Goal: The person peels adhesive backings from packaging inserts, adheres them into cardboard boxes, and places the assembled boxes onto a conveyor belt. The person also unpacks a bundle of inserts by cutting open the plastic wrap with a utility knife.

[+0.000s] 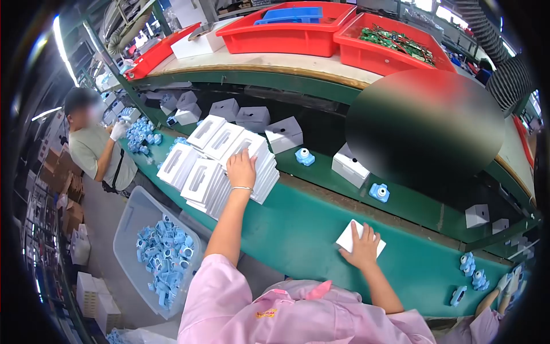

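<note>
My left hand [242, 172] rests on the front of a stack of white box inserts [207, 179], each with a cut-out recess. Its fingers are spread over the top insert, the tips near the recess. Further right, my right hand [363, 247] lies over a flat white piece [346, 238] on the green work surface [286, 229]. Those fingers are stretched apart across it, and the palm hides most of its face. Whether the piece is an insert or a box cannot be made out.
Beyond the stack, a dark green belt [321, 178] carries white boxes [285, 135] and light-blue toy cameras [379, 192]. A grey tub [127, 229] of blue parts stands at left. Red bins [281, 37] top the shelf. A co-worker [94, 140] works at left; another person's gloved hands [507, 284] show at right.
</note>
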The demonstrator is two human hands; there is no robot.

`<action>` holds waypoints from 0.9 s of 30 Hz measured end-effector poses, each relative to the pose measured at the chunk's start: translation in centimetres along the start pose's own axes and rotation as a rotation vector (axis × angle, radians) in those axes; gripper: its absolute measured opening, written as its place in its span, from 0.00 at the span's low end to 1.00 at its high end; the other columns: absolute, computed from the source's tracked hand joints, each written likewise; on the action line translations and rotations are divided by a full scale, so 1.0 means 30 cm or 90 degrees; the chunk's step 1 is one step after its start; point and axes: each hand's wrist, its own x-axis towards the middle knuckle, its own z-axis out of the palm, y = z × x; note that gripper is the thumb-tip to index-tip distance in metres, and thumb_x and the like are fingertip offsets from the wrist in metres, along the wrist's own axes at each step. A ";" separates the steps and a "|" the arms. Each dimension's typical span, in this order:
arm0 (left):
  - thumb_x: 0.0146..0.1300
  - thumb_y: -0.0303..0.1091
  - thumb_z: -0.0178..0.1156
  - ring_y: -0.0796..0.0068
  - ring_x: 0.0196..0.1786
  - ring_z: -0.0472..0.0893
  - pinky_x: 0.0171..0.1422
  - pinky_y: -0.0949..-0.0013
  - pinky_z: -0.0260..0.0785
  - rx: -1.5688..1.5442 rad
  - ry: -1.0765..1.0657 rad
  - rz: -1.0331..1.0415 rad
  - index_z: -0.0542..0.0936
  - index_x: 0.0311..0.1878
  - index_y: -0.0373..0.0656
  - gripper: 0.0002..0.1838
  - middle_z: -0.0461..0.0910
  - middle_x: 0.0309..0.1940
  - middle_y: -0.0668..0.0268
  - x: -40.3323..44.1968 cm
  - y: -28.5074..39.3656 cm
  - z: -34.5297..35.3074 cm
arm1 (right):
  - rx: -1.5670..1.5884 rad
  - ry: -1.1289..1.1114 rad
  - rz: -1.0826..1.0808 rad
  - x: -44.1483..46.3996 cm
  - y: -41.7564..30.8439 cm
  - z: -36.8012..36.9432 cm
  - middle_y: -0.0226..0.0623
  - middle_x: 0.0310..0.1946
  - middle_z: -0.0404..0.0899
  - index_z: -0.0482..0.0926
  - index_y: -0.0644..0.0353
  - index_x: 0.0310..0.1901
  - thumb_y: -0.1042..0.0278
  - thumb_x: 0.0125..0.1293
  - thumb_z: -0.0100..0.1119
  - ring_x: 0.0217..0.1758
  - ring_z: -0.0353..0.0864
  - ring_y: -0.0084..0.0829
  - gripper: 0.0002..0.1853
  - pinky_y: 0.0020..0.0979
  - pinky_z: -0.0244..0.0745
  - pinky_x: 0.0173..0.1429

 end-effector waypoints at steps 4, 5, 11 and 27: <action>0.55 0.35 0.59 0.61 0.41 0.73 0.59 0.58 0.59 -0.046 0.114 0.071 0.74 0.46 0.38 0.17 0.75 0.37 0.58 0.019 0.029 -0.091 | 0.211 0.002 0.008 0.003 0.080 0.037 0.55 0.63 0.56 0.62 0.61 0.63 0.44 0.49 0.62 0.65 0.56 0.51 0.43 0.52 0.51 0.66; 0.55 0.35 0.58 0.60 0.40 0.72 0.60 0.56 0.57 -0.150 0.166 0.095 0.74 0.46 0.37 0.16 0.74 0.35 0.58 0.024 0.074 -0.147 | 0.311 0.101 -0.023 0.035 0.066 -0.028 0.54 0.62 0.59 0.64 0.63 0.62 0.51 0.51 0.63 0.64 0.60 0.49 0.38 0.47 0.55 0.65; 0.57 0.34 0.59 0.63 0.44 0.72 0.56 0.61 0.61 -0.785 -0.263 0.305 0.73 0.53 0.36 0.21 0.76 0.44 0.59 -0.267 0.434 -0.354 | 0.861 0.233 0.059 0.074 -0.217 -0.498 0.45 0.42 0.77 0.75 0.67 0.48 0.73 0.54 0.61 0.43 0.77 0.35 0.19 0.28 0.72 0.48; 0.61 0.34 0.59 0.62 0.55 0.73 0.56 0.64 0.70 -1.275 -0.889 -0.099 0.72 0.55 0.39 0.20 0.75 0.52 0.61 -0.580 0.672 -0.432 | 1.026 0.390 0.411 -0.355 -0.022 -0.343 0.34 0.22 0.77 0.76 0.62 0.26 0.78 0.53 0.51 0.21 0.74 0.23 0.03 0.18 0.66 0.25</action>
